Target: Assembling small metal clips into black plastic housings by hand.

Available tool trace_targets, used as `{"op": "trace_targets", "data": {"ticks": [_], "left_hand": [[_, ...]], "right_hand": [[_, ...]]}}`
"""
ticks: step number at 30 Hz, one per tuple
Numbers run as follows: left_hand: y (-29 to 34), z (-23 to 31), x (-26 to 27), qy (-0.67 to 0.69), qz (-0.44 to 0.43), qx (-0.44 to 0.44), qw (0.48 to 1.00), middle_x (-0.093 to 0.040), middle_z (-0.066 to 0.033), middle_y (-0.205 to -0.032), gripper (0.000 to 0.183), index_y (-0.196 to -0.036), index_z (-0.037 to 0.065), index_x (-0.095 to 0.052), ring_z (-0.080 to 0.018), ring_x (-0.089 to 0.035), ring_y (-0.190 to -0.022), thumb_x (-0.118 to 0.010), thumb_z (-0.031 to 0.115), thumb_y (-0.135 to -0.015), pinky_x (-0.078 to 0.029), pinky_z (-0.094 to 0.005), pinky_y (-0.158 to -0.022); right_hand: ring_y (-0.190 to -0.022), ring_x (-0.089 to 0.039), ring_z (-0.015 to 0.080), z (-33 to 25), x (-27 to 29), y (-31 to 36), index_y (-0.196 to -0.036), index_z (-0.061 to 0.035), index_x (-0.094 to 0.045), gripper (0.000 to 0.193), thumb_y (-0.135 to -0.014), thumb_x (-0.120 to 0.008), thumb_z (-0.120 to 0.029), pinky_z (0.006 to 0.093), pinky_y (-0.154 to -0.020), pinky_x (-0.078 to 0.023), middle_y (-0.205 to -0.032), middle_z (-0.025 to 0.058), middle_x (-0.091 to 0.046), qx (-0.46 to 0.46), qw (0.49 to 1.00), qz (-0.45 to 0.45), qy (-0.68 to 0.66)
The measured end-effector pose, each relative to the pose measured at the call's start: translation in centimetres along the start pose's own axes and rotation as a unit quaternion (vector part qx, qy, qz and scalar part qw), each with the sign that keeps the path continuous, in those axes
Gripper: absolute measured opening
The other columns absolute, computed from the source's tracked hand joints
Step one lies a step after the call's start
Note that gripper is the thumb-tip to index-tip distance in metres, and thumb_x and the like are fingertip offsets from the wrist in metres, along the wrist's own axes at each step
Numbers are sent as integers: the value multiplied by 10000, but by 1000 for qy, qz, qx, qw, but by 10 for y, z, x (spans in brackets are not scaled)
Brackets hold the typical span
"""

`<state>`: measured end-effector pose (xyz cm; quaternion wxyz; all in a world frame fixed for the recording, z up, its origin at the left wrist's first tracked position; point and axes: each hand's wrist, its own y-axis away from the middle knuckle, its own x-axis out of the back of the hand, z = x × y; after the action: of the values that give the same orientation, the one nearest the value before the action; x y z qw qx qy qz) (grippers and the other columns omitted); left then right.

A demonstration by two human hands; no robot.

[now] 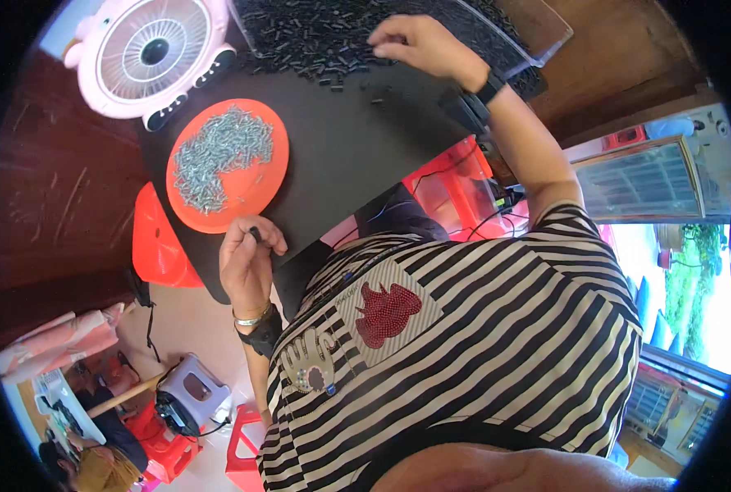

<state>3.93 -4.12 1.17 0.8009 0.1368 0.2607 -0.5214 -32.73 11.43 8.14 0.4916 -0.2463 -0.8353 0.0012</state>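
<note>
My left hand is at the near rim of a round orange-red plate. Its fingers are closed on a small black cylindrical piece. A heap of small silvery metal pins or screws covers much of the plate. My right hand hovers over the near side of a large heap of small black cylindrical pieces. Its fingers are curled with thumb and fingertips close together; whatever they may hold is too small to make out. A few loose black pieces lie on the dark tabletop.
A pink fan stands behind the plate. A clear bin wall edges the black heap. Red plastic stools stand by the table's right edge, and a red container at its left. A co-worker sits at lower left.
</note>
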Motion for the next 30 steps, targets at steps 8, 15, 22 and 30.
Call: {"op": "trace_targets", "data": {"ticks": [8,15,22,30], "left_hand": [[-1,-1,1,-23,-2,-10,1000,-460,-105,-821,240,-869,1,-464,-203,-449,-728,-515,231,-917,-373,-308,-650],[-1,-1,-1,-31,-2,-19,999,-459,-104,-820,254,-872,-1,-465,-204,-445,-729,-527,241,-913,-368,-302,-657],[0,-3,1,-16,-6,-20,1000,-465,-104,-822,247,-878,2,-469,-203,-449,-728,-527,239,-914,-374,-305,-650],[1,-1,1,-5,0,-17,1000,-456,-109,-821,256,-872,-4,-463,-209,-460,-728,-525,241,-915,-382,-306,-650]], "right_hand": [[-772,-620,200,17,-19,70,-942,-20,-643,224,-795,-699,-179,309,-696,-493,-873,85,-638,-2,999,-27,34],[-754,-607,300,10,-37,52,-782,-55,-599,223,-767,-697,-255,394,-668,-466,-769,100,-618,14,998,-47,48],[-776,-612,322,10,-47,27,-775,-75,-610,224,-791,-663,-292,425,-678,-470,-757,104,-628,19,993,-29,111],[-802,-628,307,24,-27,7,-906,-94,-648,150,-816,-624,-212,409,-697,-489,-829,107,-654,18,994,15,107]]}}
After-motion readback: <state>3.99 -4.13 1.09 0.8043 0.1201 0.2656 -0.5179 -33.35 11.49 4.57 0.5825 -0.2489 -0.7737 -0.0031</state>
